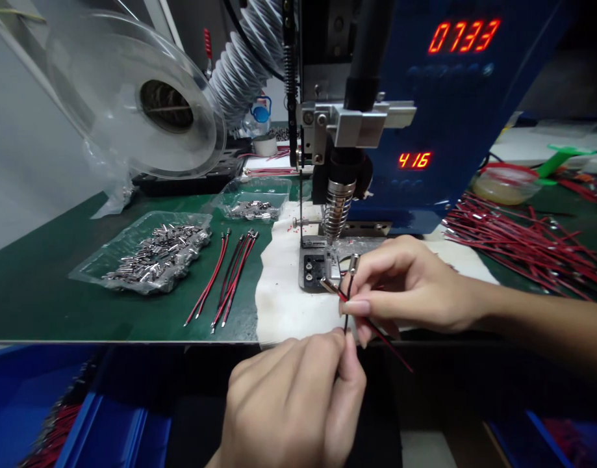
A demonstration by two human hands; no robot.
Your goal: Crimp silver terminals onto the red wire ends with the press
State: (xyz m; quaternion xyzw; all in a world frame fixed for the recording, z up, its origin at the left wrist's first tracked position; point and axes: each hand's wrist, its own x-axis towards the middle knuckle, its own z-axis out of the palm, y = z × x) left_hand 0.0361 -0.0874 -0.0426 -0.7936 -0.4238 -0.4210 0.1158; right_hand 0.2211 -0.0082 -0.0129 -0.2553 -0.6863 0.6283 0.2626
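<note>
My right hand [400,286] pinches a red and black wire pair [383,338] between thumb and fingers, with metal connector ends [353,263] sticking up above the grip. Just below and to the left, my left hand [298,390] is closed on the lower part of the black wire [346,322]. Both hands meet in front of the blue soldering machine [415,97], whose spring-wrapped tip [338,208] points down at a small metal fixture [322,263]. Part of the wires is hidden behind my fingers.
Left on the green table [147,318] stand a clear tray of metal connectors [164,253], a smaller tray [254,205] and several finished-looking wires [234,279]. A heap of red wires [527,247] lies right. Blue bins [108,429] sit below. A clear reel [117,97] hangs upper left.
</note>
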